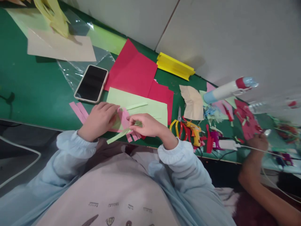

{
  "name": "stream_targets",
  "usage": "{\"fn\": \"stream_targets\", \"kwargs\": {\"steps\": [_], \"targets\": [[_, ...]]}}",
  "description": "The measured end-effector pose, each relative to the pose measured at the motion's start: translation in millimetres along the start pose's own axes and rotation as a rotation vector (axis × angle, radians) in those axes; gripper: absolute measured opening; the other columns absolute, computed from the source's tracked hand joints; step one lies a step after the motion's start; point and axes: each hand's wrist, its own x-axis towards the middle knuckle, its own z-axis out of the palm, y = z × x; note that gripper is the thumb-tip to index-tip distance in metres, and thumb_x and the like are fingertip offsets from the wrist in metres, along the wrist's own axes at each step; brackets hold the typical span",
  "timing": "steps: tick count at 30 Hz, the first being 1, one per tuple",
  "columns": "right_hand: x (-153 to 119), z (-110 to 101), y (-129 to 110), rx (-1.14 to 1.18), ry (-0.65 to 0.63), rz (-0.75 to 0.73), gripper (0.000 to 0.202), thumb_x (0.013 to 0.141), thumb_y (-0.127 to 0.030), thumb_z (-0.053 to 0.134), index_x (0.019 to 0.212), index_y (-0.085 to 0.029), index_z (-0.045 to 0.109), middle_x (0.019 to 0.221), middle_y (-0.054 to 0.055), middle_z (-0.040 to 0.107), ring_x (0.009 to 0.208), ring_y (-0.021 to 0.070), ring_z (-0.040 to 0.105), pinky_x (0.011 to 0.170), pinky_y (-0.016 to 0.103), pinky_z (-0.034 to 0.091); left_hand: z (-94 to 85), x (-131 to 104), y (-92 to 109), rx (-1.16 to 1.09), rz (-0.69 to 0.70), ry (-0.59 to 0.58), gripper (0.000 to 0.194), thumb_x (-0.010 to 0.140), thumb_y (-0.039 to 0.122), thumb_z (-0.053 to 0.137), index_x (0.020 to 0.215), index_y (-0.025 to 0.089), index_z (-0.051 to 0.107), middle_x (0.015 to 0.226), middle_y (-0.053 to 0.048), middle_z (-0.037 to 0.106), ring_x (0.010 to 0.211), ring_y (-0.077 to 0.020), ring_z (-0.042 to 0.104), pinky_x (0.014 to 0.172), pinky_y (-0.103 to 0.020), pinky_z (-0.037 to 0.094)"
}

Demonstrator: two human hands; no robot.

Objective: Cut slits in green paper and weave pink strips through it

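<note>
My left hand (101, 119) is curled over pink paper strips (124, 117), its fingertips on them; its thumb is hidden. More ends of pink strips (79, 112) stick out on that hand's left side. My right hand (147, 125) pinches a narrow light green paper strip (118, 136), which slants across the pink strips toward the table's front edge. Beneath both hands lies a light green sheet (161, 110), with another cut green strip (137, 106) on it. Red sheets (134, 69) lie behind.
A phone (91, 83) lies behind my left hand. To the right are scissors (180, 125), a yellow glue gun (194, 131), a white cable plug (228, 144) and a bottle (229, 91). A yellow holder (175, 66) stands by the wall. Another person's hand (257, 142) works at far right.
</note>
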Motion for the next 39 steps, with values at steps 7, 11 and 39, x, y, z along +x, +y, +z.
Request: {"fn": "stream_targets", "kwargs": {"steps": [7, 11, 39], "targets": [[-2, 2, 5, 0.096, 0.0, 0.043, 0.008, 0.084, -0.021, 0.059, 0.076, -0.022, 0.056, 0.087, 0.003, 0.069, 0.103, 0.0213, 0.066, 0.086, 0.029, 0.047, -2.9, 0, 2, -0.059, -0.012, -0.039, 0.035, 0.093, 0.027, 0.042, 0.122, 0.018, 0.06, 0.111, -0.01, 0.07, 0.107, -0.0284, 0.061, 0.093, -0.044, 0.046], [-2, -4, 5, 0.108, 0.052, 0.003, 0.008, 0.084, -0.021, 0.057, 0.076, -0.022, 0.056, 0.085, 0.003, 0.068, 0.104, 0.0216, 0.066, 0.087, 0.03, 0.047, -4.1, -2, -1, -0.038, -0.012, -0.013, 0.035, 0.093, 0.028, 0.042, 0.12, 0.018, 0.062, 0.117, -0.011, 0.068, 0.111, -0.0293, 0.06, 0.096, -0.045, 0.045], [15, -20, 19, 0.059, 0.142, -0.033, 0.011, 0.087, -0.026, 0.055, 0.077, -0.021, 0.056, 0.087, 0.005, 0.067, 0.122, 0.0257, 0.058, 0.091, 0.033, 0.045, -1.3, -22, 15, 0.011, 0.237, -0.07, 0.051, 0.084, 0.005, 0.046, 0.132, 0.02, 0.058, 0.132, -0.009, 0.063, 0.122, -0.0294, 0.056, 0.098, -0.046, 0.043]]}}
